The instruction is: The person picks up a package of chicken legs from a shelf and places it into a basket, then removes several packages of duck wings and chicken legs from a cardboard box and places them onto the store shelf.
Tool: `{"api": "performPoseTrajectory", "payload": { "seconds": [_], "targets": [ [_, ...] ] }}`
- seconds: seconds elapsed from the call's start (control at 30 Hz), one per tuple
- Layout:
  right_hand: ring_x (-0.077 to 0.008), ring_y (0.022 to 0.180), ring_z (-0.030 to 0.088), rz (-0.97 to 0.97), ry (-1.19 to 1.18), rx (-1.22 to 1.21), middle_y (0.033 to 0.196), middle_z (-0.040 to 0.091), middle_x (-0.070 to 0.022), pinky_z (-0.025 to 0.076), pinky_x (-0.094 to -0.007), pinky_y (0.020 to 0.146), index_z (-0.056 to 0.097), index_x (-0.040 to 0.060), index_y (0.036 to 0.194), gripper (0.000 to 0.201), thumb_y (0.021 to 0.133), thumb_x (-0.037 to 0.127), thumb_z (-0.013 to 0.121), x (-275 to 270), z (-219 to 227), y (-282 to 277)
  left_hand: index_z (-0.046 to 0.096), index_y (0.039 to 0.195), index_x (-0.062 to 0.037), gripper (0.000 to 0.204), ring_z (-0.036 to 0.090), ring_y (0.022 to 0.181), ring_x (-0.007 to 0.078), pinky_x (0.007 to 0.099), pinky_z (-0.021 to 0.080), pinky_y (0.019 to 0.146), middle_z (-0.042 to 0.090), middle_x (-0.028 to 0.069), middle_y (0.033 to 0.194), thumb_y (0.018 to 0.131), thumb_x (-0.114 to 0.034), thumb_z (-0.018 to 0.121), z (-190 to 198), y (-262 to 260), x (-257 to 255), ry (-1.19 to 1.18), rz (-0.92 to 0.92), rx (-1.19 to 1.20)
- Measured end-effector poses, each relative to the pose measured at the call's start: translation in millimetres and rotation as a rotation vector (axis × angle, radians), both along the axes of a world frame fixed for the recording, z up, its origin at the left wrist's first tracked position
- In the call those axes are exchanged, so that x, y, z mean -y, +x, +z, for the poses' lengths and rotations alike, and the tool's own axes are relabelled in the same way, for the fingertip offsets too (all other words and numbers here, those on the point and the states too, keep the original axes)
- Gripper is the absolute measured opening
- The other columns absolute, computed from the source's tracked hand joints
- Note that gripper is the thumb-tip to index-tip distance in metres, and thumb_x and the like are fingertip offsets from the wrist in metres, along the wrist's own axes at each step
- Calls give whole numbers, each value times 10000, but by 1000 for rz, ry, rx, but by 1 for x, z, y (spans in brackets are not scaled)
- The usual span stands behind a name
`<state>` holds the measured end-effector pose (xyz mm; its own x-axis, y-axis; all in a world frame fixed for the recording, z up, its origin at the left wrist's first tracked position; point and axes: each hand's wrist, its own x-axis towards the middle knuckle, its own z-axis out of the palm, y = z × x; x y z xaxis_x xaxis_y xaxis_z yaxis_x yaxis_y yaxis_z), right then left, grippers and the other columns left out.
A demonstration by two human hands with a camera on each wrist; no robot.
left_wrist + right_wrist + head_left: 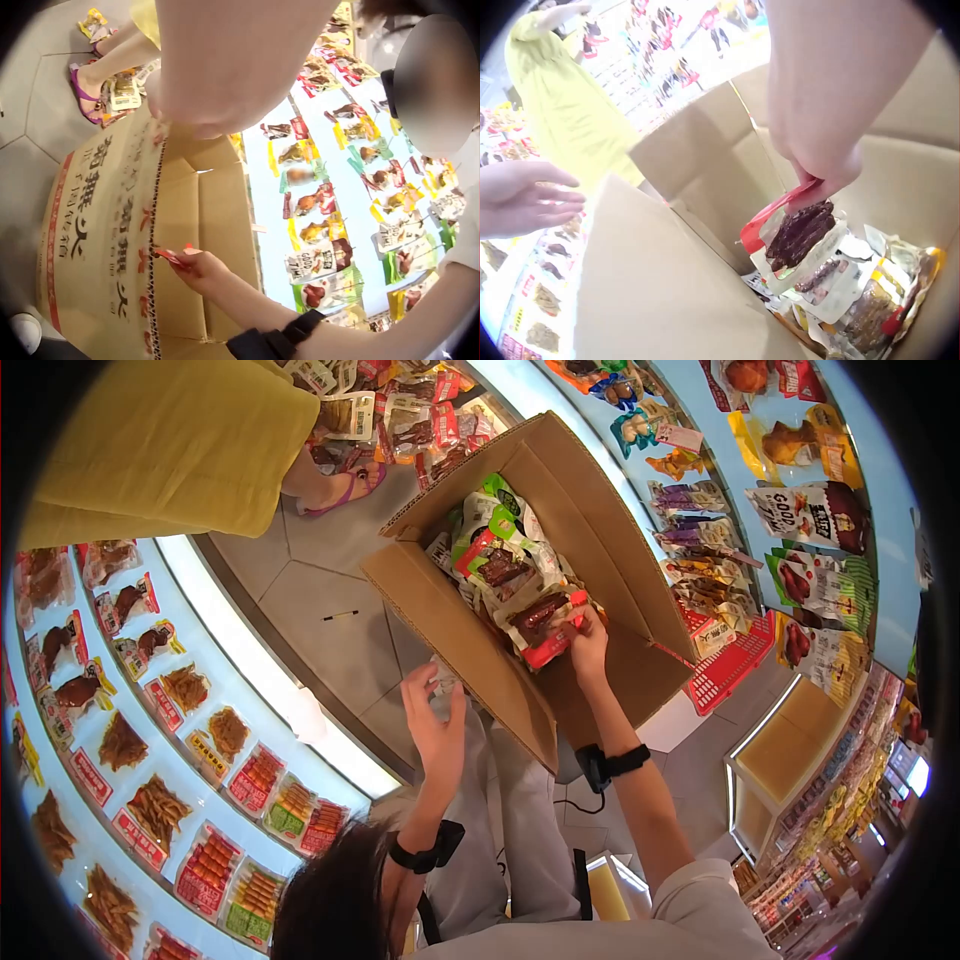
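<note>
My right hand (590, 645) reaches into an open cardboard box (620, 575) and pinches the red top edge of a snack packet. Dark meat shows through this packet's clear front (802, 236). Beneath it, several other packets (495, 525) lie piled in the box, some green and white, some with a red label. Outside the box, by its near flap (470, 655), my left hand (437, 730) is held with fingers apart and nothing in them. From the right wrist view, the left hand (532, 199) appears palm-up beyond the flap.
Lit shelves with rows of packaged snacks (185, 690) run along the left, with more packets (810, 515) on the right. A person in a yellow dress (170, 450) stands close to the box. A red basket (735, 665) sits beside it, and a pen (341, 615) lies on the tiles.
</note>
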<state>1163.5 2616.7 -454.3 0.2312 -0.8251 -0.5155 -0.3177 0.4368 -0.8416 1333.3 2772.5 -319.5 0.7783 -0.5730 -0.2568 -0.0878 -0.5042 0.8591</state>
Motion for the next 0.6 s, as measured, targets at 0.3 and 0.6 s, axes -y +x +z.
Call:
{"api": "performPoseTrajectory", "payload": {
  "seconds": [0.3, 0.6],
  "targets": [
    [-36, 699, 465, 51, 200, 192, 829, 571, -7, 372, -179, 642, 508, 49, 864, 44, 849, 8, 514, -65, 205, -26, 358, 1246, -18, 416, 487, 1095, 223, 374, 400, 940, 464, 124, 1210, 906, -233, 464, 46, -46, 26, -473, 294, -1771],
    [-221, 925, 582, -77, 683, 305, 996, 597, -142, 455, -311, 819, 544, -34, 993, 223, 835, 122, 523, 25, 37, 4, 350, 1245, -3, 396, 538, 1020, 245, 447, 487, 827, 489, 129, 1186, 914, -204, 436, 41, 47, -17, -416, 382, -942]
  ]
}}
